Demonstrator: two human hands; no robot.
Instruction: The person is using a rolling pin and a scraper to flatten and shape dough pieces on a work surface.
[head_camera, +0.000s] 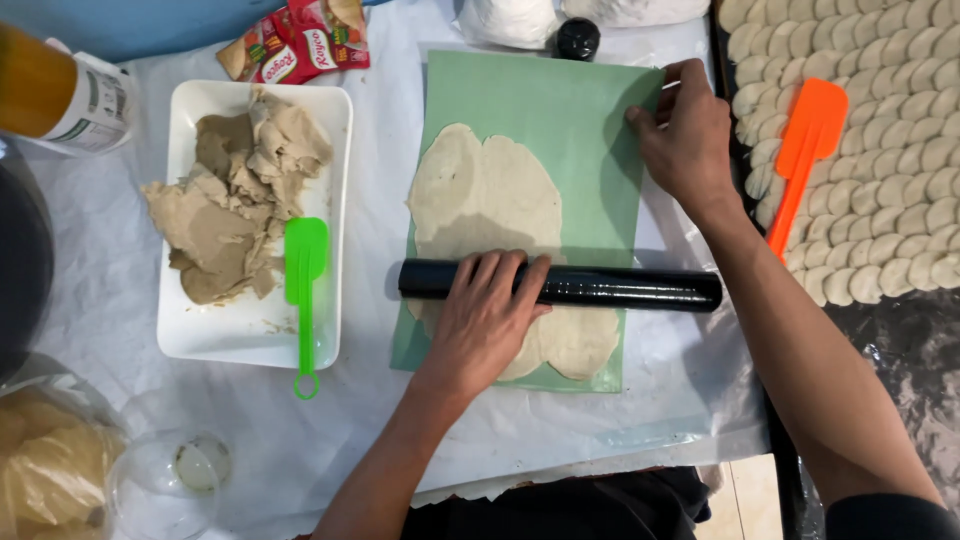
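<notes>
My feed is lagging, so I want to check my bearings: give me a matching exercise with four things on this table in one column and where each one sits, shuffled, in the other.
Things:
1. black rolling pin
2. green spatula
3. orange spatula
4. right hand

Places:
A. on the tray of cut dough rounds
B. on the far right corner of the green mat
C. across the flattened dough, under the left hand
D. on the right edge of the white dish of dough scraps

Pairs: 1-C, 2-D, 3-A, 4-B
</notes>
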